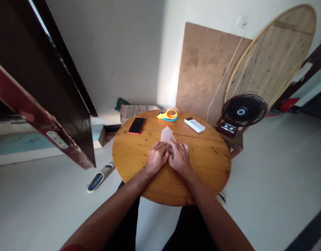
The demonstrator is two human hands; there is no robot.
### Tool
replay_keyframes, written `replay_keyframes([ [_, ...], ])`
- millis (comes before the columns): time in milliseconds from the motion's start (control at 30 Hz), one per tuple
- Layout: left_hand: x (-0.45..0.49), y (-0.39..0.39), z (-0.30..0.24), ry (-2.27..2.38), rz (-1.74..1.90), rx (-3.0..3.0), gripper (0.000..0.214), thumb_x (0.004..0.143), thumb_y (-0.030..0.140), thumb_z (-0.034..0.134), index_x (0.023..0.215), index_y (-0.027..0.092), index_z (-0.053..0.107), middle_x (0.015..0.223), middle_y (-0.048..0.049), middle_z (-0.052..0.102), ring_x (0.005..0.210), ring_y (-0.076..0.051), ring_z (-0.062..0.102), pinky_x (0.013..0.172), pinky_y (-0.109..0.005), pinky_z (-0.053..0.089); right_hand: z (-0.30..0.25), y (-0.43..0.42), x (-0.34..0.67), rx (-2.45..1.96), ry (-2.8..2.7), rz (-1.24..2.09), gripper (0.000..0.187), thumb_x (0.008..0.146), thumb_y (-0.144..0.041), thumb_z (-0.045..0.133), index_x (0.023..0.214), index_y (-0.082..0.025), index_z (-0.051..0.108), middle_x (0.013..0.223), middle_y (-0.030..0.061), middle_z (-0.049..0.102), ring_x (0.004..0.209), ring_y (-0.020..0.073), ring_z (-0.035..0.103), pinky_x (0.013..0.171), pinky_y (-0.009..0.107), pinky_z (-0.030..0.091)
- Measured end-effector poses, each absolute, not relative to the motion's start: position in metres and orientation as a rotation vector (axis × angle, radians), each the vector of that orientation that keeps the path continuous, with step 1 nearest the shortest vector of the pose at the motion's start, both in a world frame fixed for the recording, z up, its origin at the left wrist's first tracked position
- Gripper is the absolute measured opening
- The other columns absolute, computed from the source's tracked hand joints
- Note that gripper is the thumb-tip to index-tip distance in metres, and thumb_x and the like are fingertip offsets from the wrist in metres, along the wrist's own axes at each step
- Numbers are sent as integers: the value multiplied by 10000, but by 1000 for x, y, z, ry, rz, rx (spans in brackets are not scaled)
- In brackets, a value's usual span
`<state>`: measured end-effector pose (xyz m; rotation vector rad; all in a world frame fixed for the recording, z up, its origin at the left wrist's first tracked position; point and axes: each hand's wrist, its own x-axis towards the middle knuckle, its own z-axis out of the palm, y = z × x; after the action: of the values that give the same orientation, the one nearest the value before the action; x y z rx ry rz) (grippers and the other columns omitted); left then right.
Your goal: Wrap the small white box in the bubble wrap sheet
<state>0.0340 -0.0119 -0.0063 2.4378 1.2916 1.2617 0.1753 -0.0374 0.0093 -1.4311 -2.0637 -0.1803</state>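
A pale, narrow piece of folded paper [166,134] lies near the middle of the round wooden table [204,160], its ragged end pointing away from me. My left hand [157,156] grips its near end from the left, fingers curled in. Close against it, my right hand [179,157] has its thumb and fingers pressed on the same paper from the right. The near part of the paper is hidden under my fingers. Beyond it stands an orange and blue tape dispenser [168,114] with a roll of tape.
A phone [136,125] lies at the table's left, a white remote-like device [194,124] at the right. A fan [241,111] stands on a wooden stool [236,142] to the right. An open door [58,104] is at left, with a slipper [100,178] on the floor.
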Motion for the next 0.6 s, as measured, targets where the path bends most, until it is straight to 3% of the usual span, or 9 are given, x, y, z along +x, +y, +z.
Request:
replay_keyframes([
  [200, 31, -11, -12, 1150, 1280, 2532, 279, 834, 176, 527, 1076, 203, 663, 1141, -52, 679, 1127, -210, 561, 1001, -374, 466, 12, -37, 182, -1389, -2065, -124, 472, 753, -151, 514, 1225, -152, 513, 1167, 111, 646, 1057, 243, 546, 959, 381, 307],
  [333, 31, -13, -10, 1110, 1232, 2564, 253, 804, 117, 538, 1020, 183, 651, 1161, -70, 663, 1186, -216, 525, 1028, -378, 452, 16, -33, 194, -1366, -2010, -7, 400, 760, -190, 514, 1157, -187, 553, 1118, 79, 670, 1031, 228, 583, 933, 361, 360],
  [600, 32, -16, -6, 1139, 1144, 2553, 222, 751, 76, 535, 923, 194, 610, 1162, -74, 630, 1205, -221, 485, 1047, -389, 429, 11, -26, 212, -1597, -1702, -14, 359, 734, -244, 504, 1072, -178, 608, 1073, 97, 668, 1005, 250, 591, 910, 390, 431],
])
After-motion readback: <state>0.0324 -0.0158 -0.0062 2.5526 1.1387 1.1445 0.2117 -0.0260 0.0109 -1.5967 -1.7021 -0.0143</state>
